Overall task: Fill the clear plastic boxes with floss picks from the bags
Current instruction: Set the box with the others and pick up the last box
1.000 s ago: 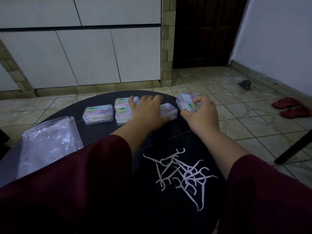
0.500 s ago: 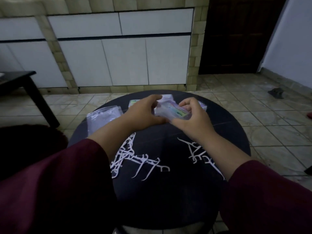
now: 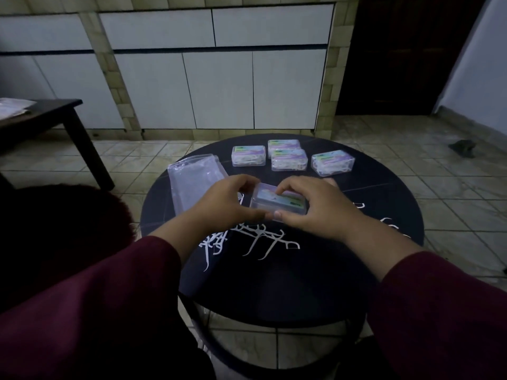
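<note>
A clear box (image 3: 278, 203) sits near the worktop's centre, pinched between both hands: the left hand (image 3: 223, 200) curls around its left end, the right hand (image 3: 312, 208) has fingers on the lid and a thumb at the near edge. Whether it holds picks cannot be made out. Loose floss picks (image 3: 247, 239) lie at 6 o'clock from it, partly hidden by the wrists; a few more peek out at 3 o'clock. An empty-looking bag (image 3: 196, 179) lies at 10 o'clock. Four filled boxes (image 3: 288, 159) sit at 12 o'clock on the round worktop (image 3: 384, 193).
</note>
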